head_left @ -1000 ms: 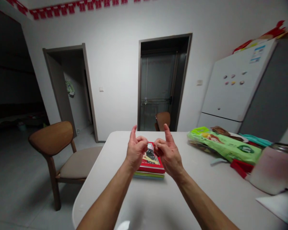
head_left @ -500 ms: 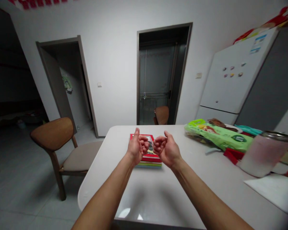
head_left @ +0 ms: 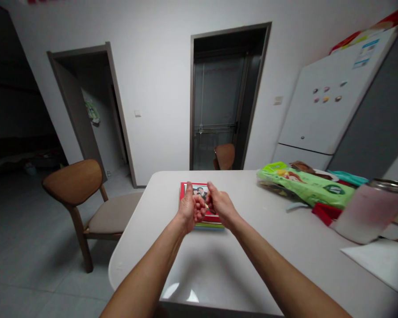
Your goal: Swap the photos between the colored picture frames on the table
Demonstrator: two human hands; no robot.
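Note:
My left hand [head_left: 189,209] hovers over the white table with its thumb up. Its fingers are loosely curled in, and nothing shows in them. Facing it, my right hand [head_left: 220,204] also has its thumb raised and its fingers closed in a loose fist, with no object visible. The fingertips of both hands are close together; whether they touch I cannot tell. Behind and below them lies a small stack of books, the top one a red-bordered book [head_left: 183,191] with a picture of people on its cover. My hands hide much of that cover.
The white table [head_left: 146,247] holds a green plastic package [head_left: 318,183], a pink-and-white jar [head_left: 373,212] with a metal rim, a red item [head_left: 327,213] and a white sheet [head_left: 378,260] on the right. A wooden chair [head_left: 74,181] stands at left, a fridge [head_left: 315,115] at back right.
My right hand has moved left toward my left hand, narrowing the gap, and its fingers are curled tighter. My left hand has barely moved. The view has shifted slightly.

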